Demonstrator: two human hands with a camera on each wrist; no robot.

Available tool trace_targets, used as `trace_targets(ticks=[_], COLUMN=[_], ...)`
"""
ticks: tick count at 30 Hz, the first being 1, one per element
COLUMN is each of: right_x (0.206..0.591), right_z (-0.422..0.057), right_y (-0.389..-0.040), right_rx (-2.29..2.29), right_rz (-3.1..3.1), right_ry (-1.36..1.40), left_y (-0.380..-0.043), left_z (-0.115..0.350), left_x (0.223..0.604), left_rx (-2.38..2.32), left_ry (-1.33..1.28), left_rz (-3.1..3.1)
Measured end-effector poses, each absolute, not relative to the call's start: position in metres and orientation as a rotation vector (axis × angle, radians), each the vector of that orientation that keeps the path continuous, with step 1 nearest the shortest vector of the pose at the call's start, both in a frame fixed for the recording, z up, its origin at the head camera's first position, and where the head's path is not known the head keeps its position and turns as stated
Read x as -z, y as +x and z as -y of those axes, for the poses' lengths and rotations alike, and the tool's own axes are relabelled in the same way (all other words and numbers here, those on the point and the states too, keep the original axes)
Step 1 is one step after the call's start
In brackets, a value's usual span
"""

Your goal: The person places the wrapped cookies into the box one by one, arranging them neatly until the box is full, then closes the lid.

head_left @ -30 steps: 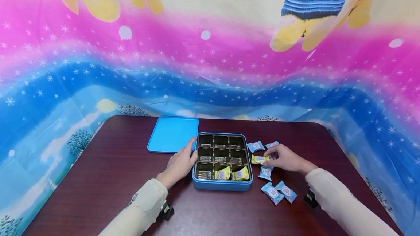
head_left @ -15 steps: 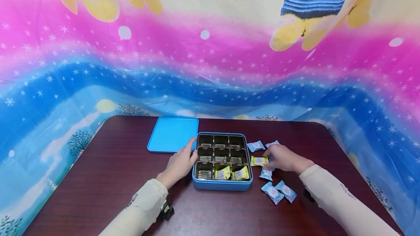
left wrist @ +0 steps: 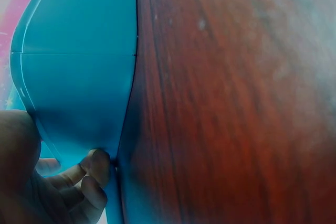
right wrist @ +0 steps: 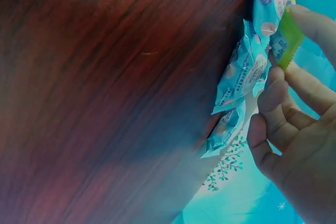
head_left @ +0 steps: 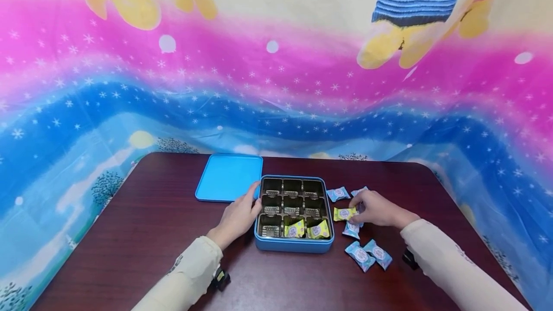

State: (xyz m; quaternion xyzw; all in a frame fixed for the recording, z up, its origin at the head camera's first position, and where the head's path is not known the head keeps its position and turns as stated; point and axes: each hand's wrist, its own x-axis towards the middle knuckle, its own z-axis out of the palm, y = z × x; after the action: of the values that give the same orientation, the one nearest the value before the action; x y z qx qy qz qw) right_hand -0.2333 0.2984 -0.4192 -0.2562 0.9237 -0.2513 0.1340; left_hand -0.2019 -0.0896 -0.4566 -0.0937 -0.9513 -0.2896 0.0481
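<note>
A blue square tin [head_left: 294, 245] with a dark compartment tray stands mid-table; two yellow wrapped candies [head_left: 294, 228] sit in its front row. My left hand [head_left: 236, 217] holds the tin's left side, thumb at the rim [left wrist: 23, 95] and curled fingers against the outer wall. To the right of the tin, my right hand [head_left: 379, 209] pinches the end of another yellow wrapped candy [head_left: 344, 213]. Its green-yellow end [right wrist: 289, 38] shows between thumb and forefinger in the right wrist view. Beside this hand lie blue wrapped candies [right wrist: 244, 69], one partly hidden behind it.
The tin's light blue lid [head_left: 230, 176] lies flat behind and left of it. Two blue candies [head_left: 360, 255] overlap near the front right, and another blue candy [head_left: 338, 194] lies by the tin's back right corner. A printed cloth [head_left: 276, 104] hangs behind the dark table [head_left: 173, 234].
My right hand shifts slightly left, then back right, staying at the yellow candy, which turns a little on the table. The left hand and tin keep their places.
</note>
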Motion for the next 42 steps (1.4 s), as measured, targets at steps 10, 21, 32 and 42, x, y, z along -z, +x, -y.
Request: trace_targets(ticks=[10,21,32,42], right_x=[0.418,0.411,0.4,0.392], right_z=[-0.306,-0.304,-0.3,-0.295], right_y=[-0.229,-0.226,-0.222,-0.22], right_rx=[0.805,0.841,0.827,0.823], right_rz=[-2.67,-2.668,-2.703,-2.715], right_ry=[-0.737,-0.763,-0.742,-0.725], left_y=[-0.201,-0.201,-0.201,-0.202], left_z=[0.089,0.089,0.089,0.089], left_x=[0.457,0.457,0.457,0.457], left_rx=[0.895,0.897,0.888,0.881], left_ry=[-0.282,-0.273,-0.277,-0.268], left_rz=[2.911,2.907,2.909,2.914])
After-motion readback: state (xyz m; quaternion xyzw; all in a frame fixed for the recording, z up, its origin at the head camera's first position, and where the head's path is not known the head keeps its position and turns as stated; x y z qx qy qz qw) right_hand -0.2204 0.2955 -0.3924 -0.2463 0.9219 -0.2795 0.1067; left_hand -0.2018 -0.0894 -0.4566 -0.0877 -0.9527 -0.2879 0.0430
